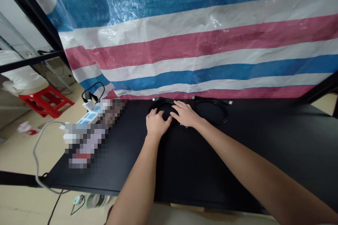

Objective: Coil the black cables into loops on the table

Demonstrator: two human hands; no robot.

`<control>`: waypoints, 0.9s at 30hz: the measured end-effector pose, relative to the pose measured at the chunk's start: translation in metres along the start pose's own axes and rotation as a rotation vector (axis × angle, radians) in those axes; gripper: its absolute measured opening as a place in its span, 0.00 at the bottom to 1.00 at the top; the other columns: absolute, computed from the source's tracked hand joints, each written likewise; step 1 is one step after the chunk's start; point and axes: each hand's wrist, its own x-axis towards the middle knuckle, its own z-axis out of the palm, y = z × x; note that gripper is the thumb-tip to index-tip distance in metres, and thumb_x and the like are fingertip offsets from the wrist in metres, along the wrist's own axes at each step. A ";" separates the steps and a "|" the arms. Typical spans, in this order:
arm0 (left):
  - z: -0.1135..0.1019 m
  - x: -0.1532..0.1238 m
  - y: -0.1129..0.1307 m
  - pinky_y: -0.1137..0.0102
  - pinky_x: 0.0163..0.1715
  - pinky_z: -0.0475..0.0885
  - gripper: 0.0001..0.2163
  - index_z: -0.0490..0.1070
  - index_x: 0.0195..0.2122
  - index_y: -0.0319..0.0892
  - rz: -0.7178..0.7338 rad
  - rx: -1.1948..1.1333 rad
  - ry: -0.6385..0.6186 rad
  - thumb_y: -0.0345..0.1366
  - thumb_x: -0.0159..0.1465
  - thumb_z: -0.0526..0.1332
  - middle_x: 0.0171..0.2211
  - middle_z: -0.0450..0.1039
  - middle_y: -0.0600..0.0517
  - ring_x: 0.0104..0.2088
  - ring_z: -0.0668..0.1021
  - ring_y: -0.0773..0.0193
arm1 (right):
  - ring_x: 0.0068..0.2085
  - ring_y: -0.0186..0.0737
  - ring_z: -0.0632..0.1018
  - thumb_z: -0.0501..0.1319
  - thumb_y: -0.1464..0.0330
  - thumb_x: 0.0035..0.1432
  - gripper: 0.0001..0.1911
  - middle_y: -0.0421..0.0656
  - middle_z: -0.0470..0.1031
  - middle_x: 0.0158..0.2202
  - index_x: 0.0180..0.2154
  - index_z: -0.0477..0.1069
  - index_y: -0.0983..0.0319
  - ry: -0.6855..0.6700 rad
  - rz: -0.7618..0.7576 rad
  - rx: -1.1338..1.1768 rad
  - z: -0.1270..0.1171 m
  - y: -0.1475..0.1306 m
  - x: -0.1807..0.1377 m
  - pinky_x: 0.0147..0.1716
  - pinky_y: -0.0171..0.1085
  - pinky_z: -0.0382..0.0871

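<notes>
A coiled black cable (164, 101) with a light-coloured plug end lies near the back edge of the black table, partly hidden by both hands. My left hand (156, 124) rests on the coil's left front side, fingers spread and thumb apart. Over the coil's right side, my right hand (185, 114) lies with its fingers stretched out, touching it. Neither hand is closed round the cable. Just right of my right hand is a second black cable coil (224, 112), its plug ends sticking out at the back left and right.
A striped plastic sheet (198, 49) hangs behind the black table (126, 154). At the table's left stand a white and blue power strip (89, 117) and some blurred-out items (89, 147). A grey cable (37, 158) loops off the left edge. A red stool (46, 102) is on the floor.
</notes>
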 end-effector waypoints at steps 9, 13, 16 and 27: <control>0.006 -0.001 0.001 0.68 0.46 0.73 0.17 0.76 0.46 0.44 0.313 -0.061 -0.134 0.26 0.62 0.52 0.42 0.79 0.48 0.42 0.80 0.60 | 0.64 0.49 0.61 0.48 0.60 0.63 0.23 0.49 0.65 0.61 0.55 0.67 0.59 0.316 0.015 0.219 0.014 0.027 -0.024 0.58 0.54 0.58; 0.010 -0.001 0.000 0.67 0.46 0.73 0.16 0.76 0.45 0.43 0.360 -0.102 -0.081 0.25 0.61 0.53 0.41 0.79 0.48 0.42 0.80 0.60 | 0.57 0.51 0.70 0.51 0.59 0.60 0.19 0.50 0.74 0.52 0.47 0.72 0.59 0.512 0.064 0.236 0.012 0.048 -0.044 0.54 0.54 0.62; 0.012 -0.001 -0.001 0.66 0.46 0.74 0.14 0.76 0.43 0.42 0.362 -0.134 -0.001 0.28 0.61 0.54 0.38 0.79 0.47 0.41 0.80 0.59 | 0.51 0.50 0.73 0.54 0.60 0.57 0.16 0.50 0.76 0.45 0.43 0.72 0.59 0.650 0.130 0.214 0.006 0.065 -0.057 0.51 0.51 0.64; 0.014 0.002 -0.011 0.61 0.46 0.72 0.11 0.74 0.40 0.42 0.251 -0.239 0.369 0.33 0.58 0.57 0.40 0.76 0.45 0.43 0.77 0.56 | 0.40 0.50 0.72 0.55 0.65 0.50 0.10 0.48 0.73 0.33 0.35 0.69 0.60 0.869 0.398 0.099 -0.006 0.101 -0.072 0.47 0.51 0.64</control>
